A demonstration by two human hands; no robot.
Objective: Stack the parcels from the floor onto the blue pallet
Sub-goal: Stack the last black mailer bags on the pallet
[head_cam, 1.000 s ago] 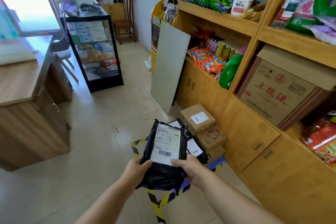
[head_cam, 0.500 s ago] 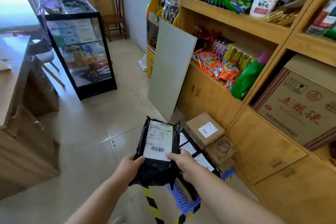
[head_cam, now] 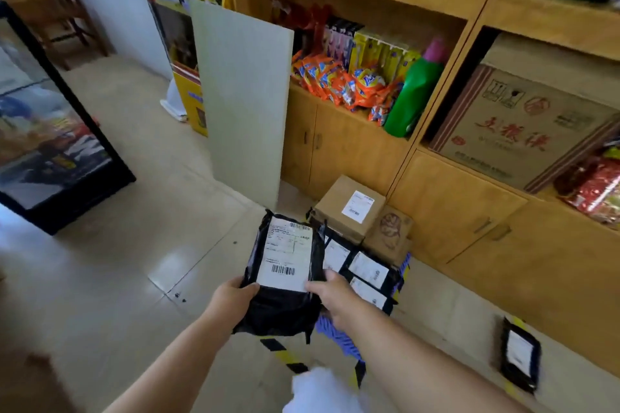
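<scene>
I hold a black plastic parcel (head_cam: 285, 265) with a white shipping label in both hands, above the floor just left of the blue pallet (head_cam: 337, 334). My left hand (head_cam: 235, 295) grips its lower left edge and my right hand (head_cam: 332, 298) grips its lower right edge. On the pallet lie black labelled parcels (head_cam: 364, 270), a brown cardboard box (head_cam: 350, 206) with a label and a smaller brown box (head_cam: 391, 233). Another black parcel (head_cam: 520, 357) lies on the floor at the right.
Wooden shelves and cabinets (head_cam: 469, 221) full of goods run along the right. A white board (head_cam: 245, 100) leans against them. A glass display case (head_cam: 43, 131) stands at the left. Yellow-black tape (head_cam: 285, 355) marks the floor around the pallet. A white object (head_cam: 322, 389) shows at the bottom.
The view has swung right and down toward the pallet. The parcel in my hands has come lower and nearer the stacked parcels. A parcel on the floor at the right came into view.
</scene>
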